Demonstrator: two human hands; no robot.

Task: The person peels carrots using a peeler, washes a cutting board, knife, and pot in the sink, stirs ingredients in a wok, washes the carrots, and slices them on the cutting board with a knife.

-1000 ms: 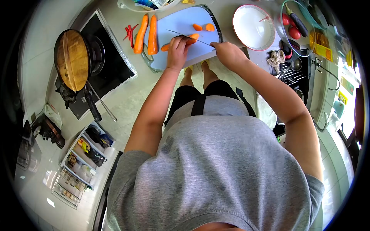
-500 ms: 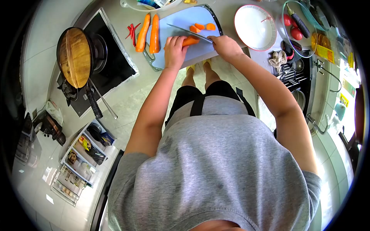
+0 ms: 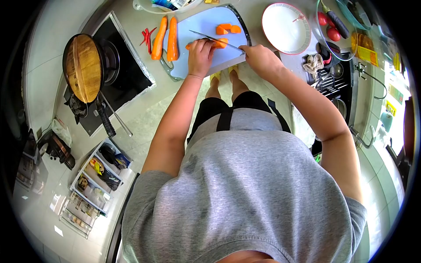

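Observation:
On the blue cutting board (image 3: 193,26), my left hand (image 3: 201,57) presses a partly cut carrot (image 3: 220,43) with its fingers curled over it. My right hand (image 3: 262,59) grips a kitchen knife (image 3: 219,40) by its handle. The blade slants up and left across the carrot, close to my left fingertips. Several cut carrot pieces (image 3: 228,29) lie on the board beyond the blade. Two whole carrots (image 3: 173,39) rest side by side at the board's left edge. My left fingers hide part of the carrot.
Red chillies (image 3: 148,38) lie left of the carrots. A white bowl (image 3: 286,28) with a red rim stands right of the board, beside a glass bowl (image 3: 319,35) with tomatoes and an eggplant. At left, a lidded pan (image 3: 83,68) sits by the dark cooktop (image 3: 127,61).
The blade now lies across the carrot nearer my left hand, with a section of carrot showing on its right side. The whole view has shifted slightly.

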